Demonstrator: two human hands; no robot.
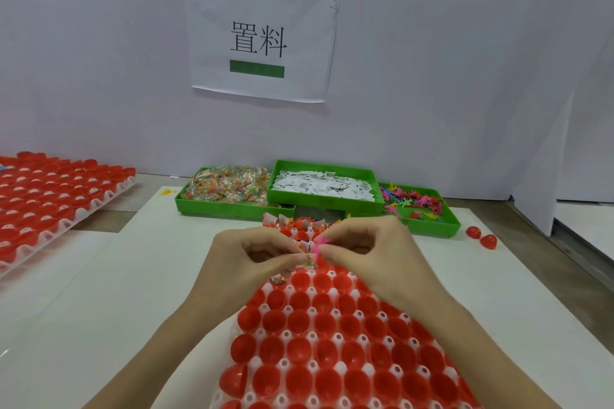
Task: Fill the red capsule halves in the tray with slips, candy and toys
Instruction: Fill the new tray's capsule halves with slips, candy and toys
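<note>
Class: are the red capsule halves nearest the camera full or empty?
Empty. The near capsule halves show bare red insides; only the far rows beyond the hands hold fillings.

The tray (335,339) of capsule halves (299,322) lies on the table (133,292) before me. Behind it sit 3 bins: candy (229,189) left, slips (324,188) middle, toys (415,202) right. Another tray (50,196) lies far left; 2 loose halves (481,236) far right.
</note>
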